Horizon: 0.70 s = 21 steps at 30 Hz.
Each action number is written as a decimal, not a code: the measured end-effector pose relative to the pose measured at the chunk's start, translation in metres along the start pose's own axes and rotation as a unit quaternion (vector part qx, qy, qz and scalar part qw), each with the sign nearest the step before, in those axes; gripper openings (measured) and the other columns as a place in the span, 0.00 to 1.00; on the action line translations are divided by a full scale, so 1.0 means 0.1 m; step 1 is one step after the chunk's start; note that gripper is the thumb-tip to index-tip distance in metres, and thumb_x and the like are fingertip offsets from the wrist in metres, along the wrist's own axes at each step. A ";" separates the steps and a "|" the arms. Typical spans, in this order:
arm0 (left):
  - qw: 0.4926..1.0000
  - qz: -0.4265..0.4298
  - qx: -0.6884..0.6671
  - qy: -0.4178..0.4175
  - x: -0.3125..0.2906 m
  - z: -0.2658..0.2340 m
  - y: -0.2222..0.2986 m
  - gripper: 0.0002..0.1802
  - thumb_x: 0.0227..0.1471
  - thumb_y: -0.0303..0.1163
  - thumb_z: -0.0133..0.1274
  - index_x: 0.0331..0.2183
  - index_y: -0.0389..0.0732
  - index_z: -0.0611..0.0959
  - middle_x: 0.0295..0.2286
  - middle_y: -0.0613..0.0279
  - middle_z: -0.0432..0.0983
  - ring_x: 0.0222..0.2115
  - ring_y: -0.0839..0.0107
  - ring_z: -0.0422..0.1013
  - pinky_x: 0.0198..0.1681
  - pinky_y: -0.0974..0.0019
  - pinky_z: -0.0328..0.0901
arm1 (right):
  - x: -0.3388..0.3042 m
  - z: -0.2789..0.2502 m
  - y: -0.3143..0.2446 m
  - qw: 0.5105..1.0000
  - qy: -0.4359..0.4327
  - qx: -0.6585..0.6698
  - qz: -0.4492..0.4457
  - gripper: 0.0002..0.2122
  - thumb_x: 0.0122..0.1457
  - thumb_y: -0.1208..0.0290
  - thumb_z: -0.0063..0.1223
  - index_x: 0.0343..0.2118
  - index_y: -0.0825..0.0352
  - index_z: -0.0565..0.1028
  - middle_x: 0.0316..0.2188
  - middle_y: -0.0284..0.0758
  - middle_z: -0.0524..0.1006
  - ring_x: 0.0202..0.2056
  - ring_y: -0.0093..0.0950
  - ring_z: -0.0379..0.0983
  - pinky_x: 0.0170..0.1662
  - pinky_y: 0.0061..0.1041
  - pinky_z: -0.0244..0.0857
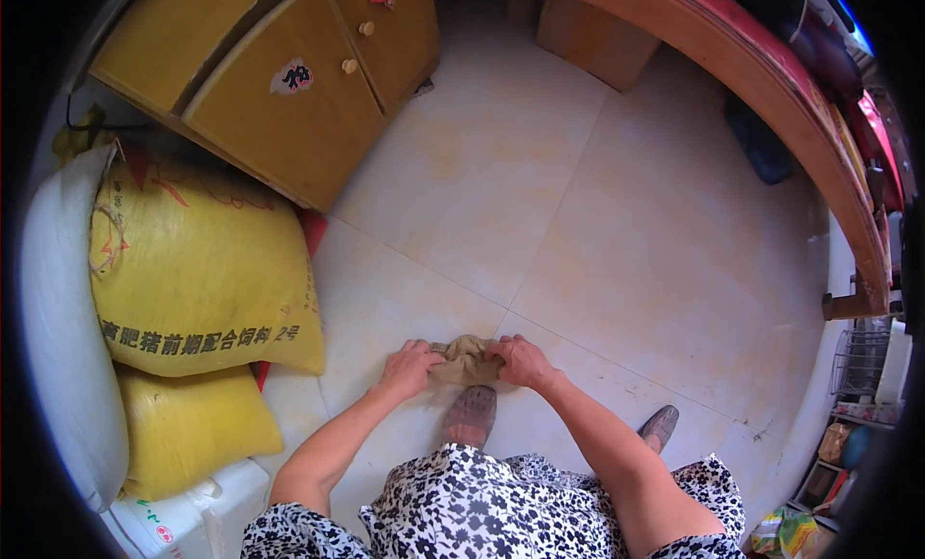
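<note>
A crumpled olive-brown cloth (466, 359) is stretched between my two hands, low over the tiled floor and just ahead of my forward shoe. My left hand (411, 367) is closed on the cloth's left end. At the other end, my right hand (521, 359) grips it with curled fingers. The middle of the cloth is bunched into folds. Whether it touches the floor, I cannot tell.
Full yellow sacks (207, 260) are stacked at the left beside a white sack (72, 318). Behind them stands a wooden cabinet (289, 96). A cardboard box (597, 43) sits at the back, and a wooden table edge (771, 67) curves along the right. My shoe (472, 412) is close below the cloth.
</note>
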<state>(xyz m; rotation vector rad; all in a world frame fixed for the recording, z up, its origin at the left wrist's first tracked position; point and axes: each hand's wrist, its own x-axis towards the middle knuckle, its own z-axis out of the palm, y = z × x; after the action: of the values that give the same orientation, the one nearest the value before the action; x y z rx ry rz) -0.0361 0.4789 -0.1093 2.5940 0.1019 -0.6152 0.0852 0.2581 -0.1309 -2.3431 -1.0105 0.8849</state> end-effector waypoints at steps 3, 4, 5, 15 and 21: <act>1.000 -0.007 -0.004 0.014 0.11 -0.24 -0.08 0.21 0.45 0.22 0.47 0.41 0.53 0.80 0.36 0.65 0.72 0.42 0.62 0.66 0.40 0.57 0.67 | 0.07 -0.09 0.11 0.996 0.006 0.081 -0.033 0.16 0.39 0.77 0.49 0.34 0.59 0.77 0.33 0.36 0.76 0.41 0.39 0.69 0.44 0.32 0.65; 0.999 0.004 -0.004 0.053 0.18 -0.30 -0.09 0.21 0.45 0.22 0.46 0.41 0.53 0.80 0.36 0.65 0.71 0.42 0.62 0.66 0.40 0.57 0.67 | 0.15 -0.06 0.27 0.993 0.050 0.099 -0.045 0.17 0.39 0.77 0.49 0.35 0.58 0.78 0.32 0.37 0.76 0.42 0.39 0.69 0.44 0.33 0.65; 0.998 0.004 -0.007 0.062 0.26 -0.41 -0.09 0.21 0.45 0.21 0.46 0.42 0.52 0.80 0.36 0.65 0.71 0.42 0.61 0.66 0.40 0.57 0.67 | 0.20 -0.18 0.26 0.993 0.055 0.097 -0.026 0.17 0.39 0.78 0.49 0.36 0.58 0.77 0.33 0.36 0.76 0.42 0.39 0.69 0.45 0.32 0.65; 0.980 0.028 0.100 0.172 1.11 -0.20 0.20 0.27 0.43 0.20 0.49 0.48 0.50 0.76 0.38 0.60 0.69 0.42 0.59 0.64 0.37 0.58 0.68 | 0.35 -0.47 0.45 0.988 0.146 -0.001 0.050 0.20 0.43 0.82 0.48 0.40 0.57 0.75 0.37 0.33 0.73 0.42 0.39 0.67 0.45 0.32 0.65; 0.984 0.026 0.133 0.116 0.82 0.02 0.27 0.28 0.42 0.20 0.48 0.50 0.44 0.72 0.41 0.56 0.66 0.45 0.56 0.62 0.37 0.59 0.68 | 0.12 -0.24 0.38 0.985 0.169 -0.018 0.040 0.18 0.41 0.82 0.49 0.38 0.58 0.74 0.34 0.34 0.72 0.40 0.40 0.66 0.43 0.34 0.66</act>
<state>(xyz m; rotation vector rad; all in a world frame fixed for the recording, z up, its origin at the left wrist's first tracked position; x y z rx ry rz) 0.0412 0.4513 -0.1357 2.9103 0.0277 -0.3225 0.1264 0.2403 -0.1416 -2.4680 -0.8031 0.4735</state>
